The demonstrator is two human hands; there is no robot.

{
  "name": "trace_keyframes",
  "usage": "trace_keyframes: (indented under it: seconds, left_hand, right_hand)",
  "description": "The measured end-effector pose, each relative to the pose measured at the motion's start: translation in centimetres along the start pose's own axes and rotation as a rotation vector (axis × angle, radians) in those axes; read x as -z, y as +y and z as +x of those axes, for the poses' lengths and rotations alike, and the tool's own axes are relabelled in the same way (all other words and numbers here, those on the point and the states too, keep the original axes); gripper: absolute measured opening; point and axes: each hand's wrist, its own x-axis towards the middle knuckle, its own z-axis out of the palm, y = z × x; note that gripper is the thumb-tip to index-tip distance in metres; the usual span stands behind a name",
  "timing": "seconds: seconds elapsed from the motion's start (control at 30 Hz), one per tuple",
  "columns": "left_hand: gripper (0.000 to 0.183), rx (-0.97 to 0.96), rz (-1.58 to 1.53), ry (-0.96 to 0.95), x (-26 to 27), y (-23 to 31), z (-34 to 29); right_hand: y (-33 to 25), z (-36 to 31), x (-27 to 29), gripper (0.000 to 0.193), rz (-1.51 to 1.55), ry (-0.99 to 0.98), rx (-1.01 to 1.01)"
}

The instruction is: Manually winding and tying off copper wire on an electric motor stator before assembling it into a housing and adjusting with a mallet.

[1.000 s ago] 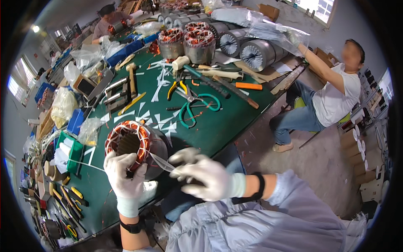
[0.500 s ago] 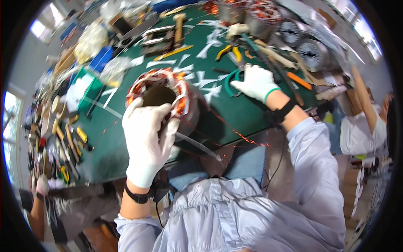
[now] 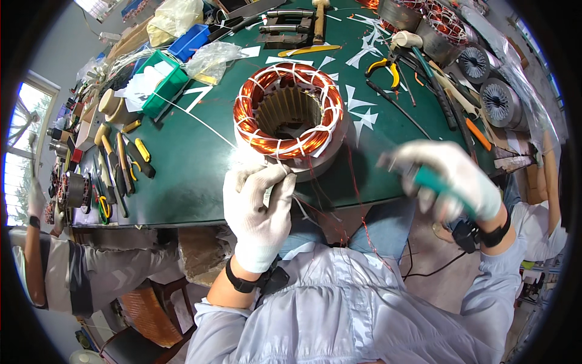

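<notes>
The left hand (image 3: 257, 203) pinched white cord (image 3: 280, 164) against the near side of the copper coil (image 3: 260, 142), upright on the worktop (image 3: 388, 130); a slack pinch could loosen it. Dangling red wires (image 3: 365, 233) might snag. The right hand (image 3: 451, 182) gripped a blurred green-handled tool (image 3: 433, 180); slipping could nick the coil.

1. Motion blurs your right hand (image 3: 456, 173) and the green-handled tool (image 3: 439, 183) in it, leaving the tip indistinct.
2. Your left hand (image 3: 259, 209) hides part of the metal cylinder's (image 3: 326, 161) front.
3. Far right, the view's edge crops a person in white (image 3: 538, 221).
</notes>
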Motion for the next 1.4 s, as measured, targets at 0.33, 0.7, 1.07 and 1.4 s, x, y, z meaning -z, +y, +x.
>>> trace_keyframes:
  seconds: [0.33, 0.7, 1.07, 1.4]
  left_hand:
    - [0.021, 0.069, -0.094, -0.005, 0.9, -0.3, 0.2]
    - [0.014, -0.097, -0.251, -0.077, 5.0, 0.3, 0.4]
    - [0.021, -0.656, -0.330, -0.505, 4.8, 6.3, 9.0]
    - [0.023, -0.054, -0.173, -0.142, 6.1, 1.4, 22.1]
  right_hand:
    - [-1.9, 5.6, -3.9, 0.058, 0.077, -0.156, 0.015]
    - [1.1, 2.7, -2.4, 0.063, -0.081, 0.231, 0.255]
    - [-5.4, 1.4, -6.6, 0.019, -0.783, -0.195, 0.585]
    - [3.8, 3.8, 2.3, 0.022, 0.183, 0.600, 0.028]
